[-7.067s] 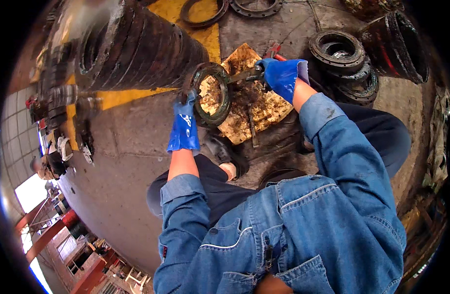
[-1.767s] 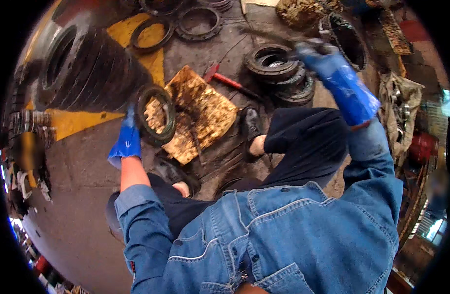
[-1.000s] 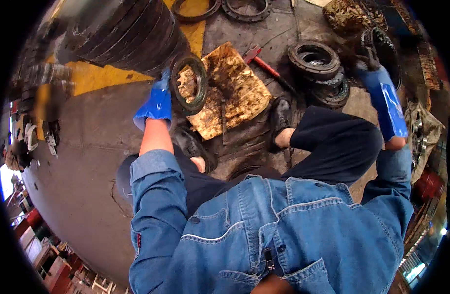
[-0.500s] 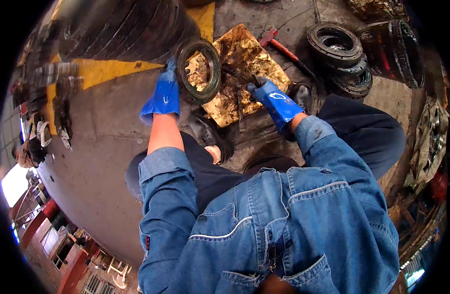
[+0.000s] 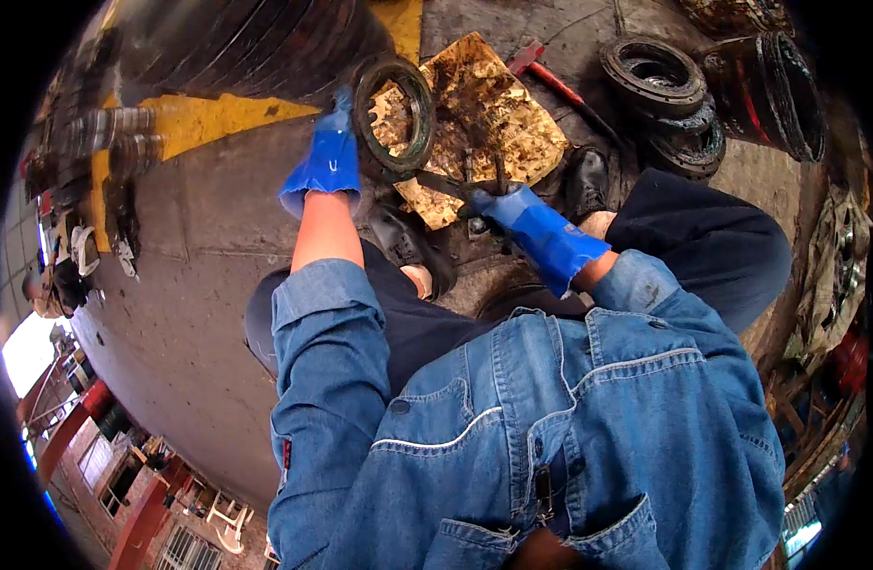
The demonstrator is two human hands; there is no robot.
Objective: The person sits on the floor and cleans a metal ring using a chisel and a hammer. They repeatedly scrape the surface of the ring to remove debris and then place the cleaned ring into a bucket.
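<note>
A thick, greasy metal ring (image 5: 423, 114) stands tilted on edge near the large dark cylinder. My left hand (image 5: 330, 147), in a blue rubber glove, grips the ring's left rim; its fingers are partly behind it. Lower right of the ring, my right hand (image 5: 520, 217), also gloved in blue, is closed around a dark, narrow, flat-bladed tool (image 5: 443, 184) that looks like a scraper. The blade points left, toward the ring's lower edge; whether it touches cannot be made out. Beneath and beyond them lies an oil-stained yellowish sheet (image 5: 498, 128) on the floor.
A red-handled hammer (image 5: 562, 87) lies right of the sheet. Farther right are stacked dark rings (image 5: 653, 90) and a greasy drum-like cylinder (image 5: 764, 100). The large ribbed cylinder (image 5: 251, 47) fills the far left, over yellow floor marking (image 5: 208, 128). My shoes flank the sheet's near side.
My right hand has moved down and left, bringing the tool to the ring's lower edge. My left hand and the ring have shifted slightly right and up in view.
</note>
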